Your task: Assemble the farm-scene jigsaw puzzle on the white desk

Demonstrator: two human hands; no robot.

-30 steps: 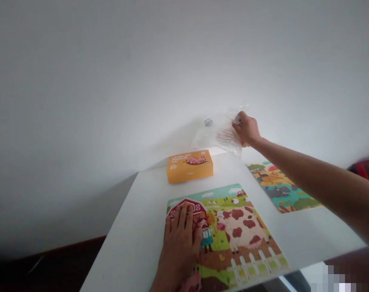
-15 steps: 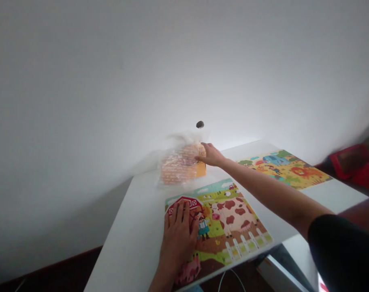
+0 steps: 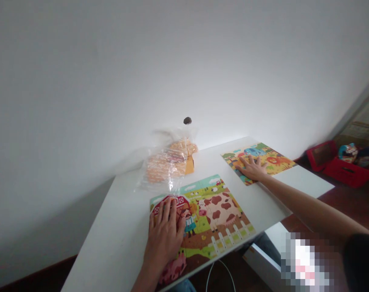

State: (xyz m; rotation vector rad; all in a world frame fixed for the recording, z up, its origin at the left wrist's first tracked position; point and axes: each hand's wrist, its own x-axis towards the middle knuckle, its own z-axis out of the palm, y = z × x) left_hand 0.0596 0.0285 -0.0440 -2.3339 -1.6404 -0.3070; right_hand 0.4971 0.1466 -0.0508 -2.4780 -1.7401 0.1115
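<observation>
My left hand (image 3: pixel 166 231) lies flat with its fingers out on the left part of a farm jigsaw puzzle (image 3: pixel 220 211), over the red barn. A cow, a farmer and a white fence show on its uncovered part. At the right of the table, my right hand (image 3: pixel 252 168) rests, fingers spread, on a second puzzle (image 3: pixel 277 161) with a lion and an elephant. Neither hand grasps anything. Behind the farm puzzle stands a clear plastic bag (image 3: pixel 164 166), with orange contents that I cannot make out through the crinkled film.
The white table (image 3: pixel 108 227) stands against a pale wall with a dark round hole (image 3: pixel 187 121). A red open case (image 3: pixel 345 166) sits on the floor at the right. Below the table's front edge are an open drawer (image 3: pixel 260 261) and a white cable (image 3: pixel 223 263).
My right hand has left the plastic bag and moved right onto the lion puzzle. The left hand stays on the farm puzzle. The view has turned slightly to the right.
</observation>
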